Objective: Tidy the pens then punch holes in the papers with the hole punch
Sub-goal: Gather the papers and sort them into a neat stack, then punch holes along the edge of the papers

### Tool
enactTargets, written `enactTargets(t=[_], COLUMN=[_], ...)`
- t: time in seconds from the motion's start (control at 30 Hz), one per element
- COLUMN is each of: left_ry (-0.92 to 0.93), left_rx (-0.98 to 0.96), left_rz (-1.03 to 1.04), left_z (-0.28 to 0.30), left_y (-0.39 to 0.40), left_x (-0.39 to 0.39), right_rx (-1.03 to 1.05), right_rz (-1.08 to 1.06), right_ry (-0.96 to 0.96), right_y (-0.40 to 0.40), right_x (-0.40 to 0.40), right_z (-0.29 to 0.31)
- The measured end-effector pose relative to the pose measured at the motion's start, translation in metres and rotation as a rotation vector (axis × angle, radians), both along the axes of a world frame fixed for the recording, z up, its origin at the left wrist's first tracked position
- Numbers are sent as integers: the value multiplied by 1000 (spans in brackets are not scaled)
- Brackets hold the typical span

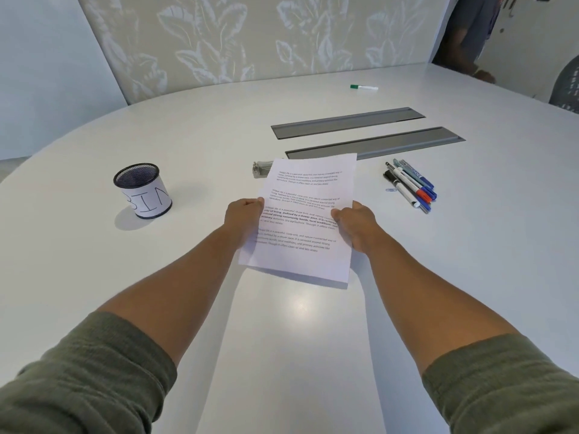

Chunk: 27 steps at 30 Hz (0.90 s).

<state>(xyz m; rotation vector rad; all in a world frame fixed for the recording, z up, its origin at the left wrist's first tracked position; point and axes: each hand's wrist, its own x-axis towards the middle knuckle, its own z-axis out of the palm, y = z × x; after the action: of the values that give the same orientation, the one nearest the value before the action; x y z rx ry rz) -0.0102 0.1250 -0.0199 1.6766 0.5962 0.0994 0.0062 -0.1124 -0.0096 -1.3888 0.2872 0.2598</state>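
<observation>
White printed papers [304, 214], pinched at both side edges: left hand [242, 219], right hand [355, 225], fingers curled round. Held above table [282, 339] middle. Hole punch [261, 169] partly hidden behind top edge. Pens [410, 186] bunched rightward; mesh cup [142, 191] leftward.

White rounded surface [313, 339], mesh pen cup [142, 191] labelled BIN at left, bunch of pens [410, 186] at right beside a small paperclip [390, 190], green-capped marker [364, 87] far back, two grey inset strips [360, 133], metal hole punch [261, 169] partly hidden behind the held papers.
</observation>
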Motion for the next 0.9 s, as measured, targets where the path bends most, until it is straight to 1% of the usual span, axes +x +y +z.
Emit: enactTargets(t=[0.27, 0.47, 0.57, 0.77, 0.9], left_ry=[42, 91, 77, 55, 32], left_rx=[-118, -267, -357, -506, -585], left_rz=[66, 137, 197, 300, 326], left_z=[7, 6, 5, 14, 18], left_y=[-9, -24, -28, -36, -40], left_x=[34, 70, 88, 115, 133], right_rx=[-154, -179, -201, -176, -169], right_rz=[-130, -155, -157, -189, -206], right_ry=[-36, -55, -51, -52, -57], right_y=[-22, -26, -25, -23, -22], right_x=[19, 36, 48, 70, 79], right_z=[-1, -8, -14, -18, -19])
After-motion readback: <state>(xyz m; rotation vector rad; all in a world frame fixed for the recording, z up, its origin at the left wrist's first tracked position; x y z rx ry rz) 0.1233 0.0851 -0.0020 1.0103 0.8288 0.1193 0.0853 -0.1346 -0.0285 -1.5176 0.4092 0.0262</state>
